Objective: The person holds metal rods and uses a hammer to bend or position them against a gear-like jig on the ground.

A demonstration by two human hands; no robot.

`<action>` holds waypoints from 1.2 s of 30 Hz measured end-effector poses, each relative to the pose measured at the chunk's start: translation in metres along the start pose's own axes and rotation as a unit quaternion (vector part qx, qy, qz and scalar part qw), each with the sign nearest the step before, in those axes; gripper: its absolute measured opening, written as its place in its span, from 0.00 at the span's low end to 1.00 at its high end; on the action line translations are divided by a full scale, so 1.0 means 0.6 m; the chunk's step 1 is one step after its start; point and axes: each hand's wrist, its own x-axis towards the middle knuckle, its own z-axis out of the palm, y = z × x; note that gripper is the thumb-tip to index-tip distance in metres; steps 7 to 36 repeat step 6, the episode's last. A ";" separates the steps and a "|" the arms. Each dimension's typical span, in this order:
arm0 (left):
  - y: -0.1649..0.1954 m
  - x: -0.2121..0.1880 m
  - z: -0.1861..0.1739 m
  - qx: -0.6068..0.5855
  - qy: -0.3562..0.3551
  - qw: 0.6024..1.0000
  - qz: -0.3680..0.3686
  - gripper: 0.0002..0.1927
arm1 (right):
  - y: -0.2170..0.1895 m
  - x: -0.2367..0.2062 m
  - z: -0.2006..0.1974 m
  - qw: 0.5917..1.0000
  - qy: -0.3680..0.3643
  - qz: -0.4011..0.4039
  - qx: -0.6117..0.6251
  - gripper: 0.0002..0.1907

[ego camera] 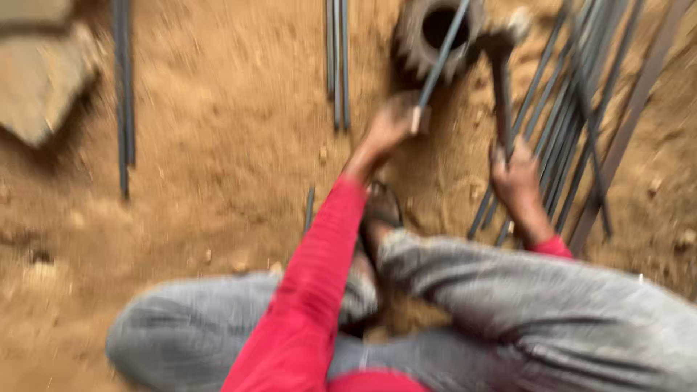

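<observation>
A thin grey steel rod (441, 54) is clenched at its near end in the grip of the left hand (390, 125), its far end resting in the dark toothed metal gear wheel (435, 33). Right of the gear, a dark-handled hammer (502, 87) is gripped by the right hand (514, 178). Beyond, long grey rods (573, 116) lie on sandy ground (218, 145).

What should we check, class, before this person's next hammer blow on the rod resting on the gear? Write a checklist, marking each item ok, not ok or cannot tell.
1. Left hand grips the rod: ok.
2. Rod lies across the gear wheel: ok.
3. Right hand holds the hammer by its handle: ok.
4. Left hand's fingers away from the hammer head: ok, hand sits lower down the rod.
5. Foot clear of the gear: ok.
6. Gear steady in the sand: cannot tell, picture blurred.
</observation>
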 end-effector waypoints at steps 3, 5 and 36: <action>0.077 -0.090 -0.031 0.044 -0.231 0.949 -0.208 0.28 | -0.013 0.018 -0.014 0.993 -0.044 0.106 -0.017 0.11; 0.118 -0.093 0.003 -0.046 -0.143 0.947 -0.285 0.29 | -0.018 0.017 -0.013 0.981 -0.078 0.176 -0.011 0.13; 0.140 -0.094 0.025 -0.092 -0.097 0.937 -0.321 0.29 | -0.021 0.016 -0.015 0.973 -0.096 0.210 -0.008 0.13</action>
